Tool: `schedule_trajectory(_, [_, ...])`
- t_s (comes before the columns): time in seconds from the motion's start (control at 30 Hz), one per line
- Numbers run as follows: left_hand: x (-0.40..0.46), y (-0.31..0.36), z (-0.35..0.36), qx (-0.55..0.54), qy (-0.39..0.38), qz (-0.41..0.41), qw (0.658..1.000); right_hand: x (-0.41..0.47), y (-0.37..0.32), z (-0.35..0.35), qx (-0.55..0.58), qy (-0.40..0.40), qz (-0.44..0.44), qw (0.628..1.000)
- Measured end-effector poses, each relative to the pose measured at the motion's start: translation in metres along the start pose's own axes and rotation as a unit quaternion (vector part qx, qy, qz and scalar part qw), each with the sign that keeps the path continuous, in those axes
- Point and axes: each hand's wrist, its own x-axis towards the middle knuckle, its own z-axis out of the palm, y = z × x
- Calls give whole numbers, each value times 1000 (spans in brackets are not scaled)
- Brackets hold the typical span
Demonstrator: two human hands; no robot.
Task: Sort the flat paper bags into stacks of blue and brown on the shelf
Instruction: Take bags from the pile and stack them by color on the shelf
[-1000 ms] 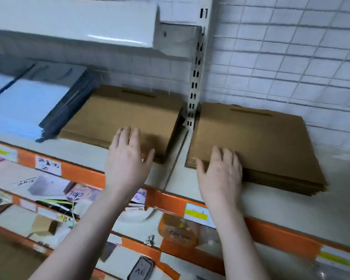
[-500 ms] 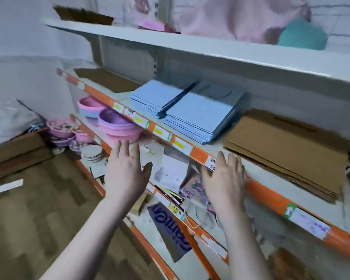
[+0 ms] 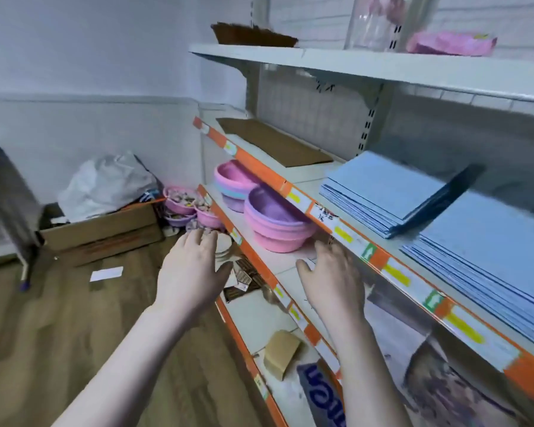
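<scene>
Both hands, left hand [image 3: 191, 269] and right hand [image 3: 330, 278], hover empty with fingers spread, apparently reaching toward lone flat brown paper bag [image 3: 272, 141], apart from light-blue paper bag stacks [image 3: 379, 192].

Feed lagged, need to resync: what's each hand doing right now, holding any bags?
Left hand: open, fingers straight, holding nothing.
Right hand: open, holding nothing, in front of the shelf edge.

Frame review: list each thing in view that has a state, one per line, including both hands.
Left hand: open, holding nothing.
Right hand: open, holding nothing, in front of the shelf edge.
Near stack of flat blue paper bags: lying flat, edges fanned.
Far stack of flat blue paper bags: flat, a dark bag on its right edge.
Flat brown paper bags: lying flat, far end.
Pink and purple plastic bowls: nested, upright.
</scene>
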Motion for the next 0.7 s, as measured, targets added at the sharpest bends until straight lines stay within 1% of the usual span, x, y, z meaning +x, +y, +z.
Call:
schedule_trajectory(0.1, [61,-37,1,14,-27,-25,999,65,-39,21,1,-5,-14,1000])
schedule_trajectory(0.23, [128,-77,-1,11,-12,-54,998,134,-86,39,15,-5,-26,1000])
schedule_trajectory(0.33, [171,-95,7,0,-14,-67,998,172,-108,51,15,-6,-32,999])
schedule_trajectory(0.47, [239,-108,34,-20,-30,-26,999,220,-120,72,18,10,-5,1000])
schedule_trajectory(0.7, [360,-132,91,-53,-64,50,995,314,-141,113,-6,59,85,995])
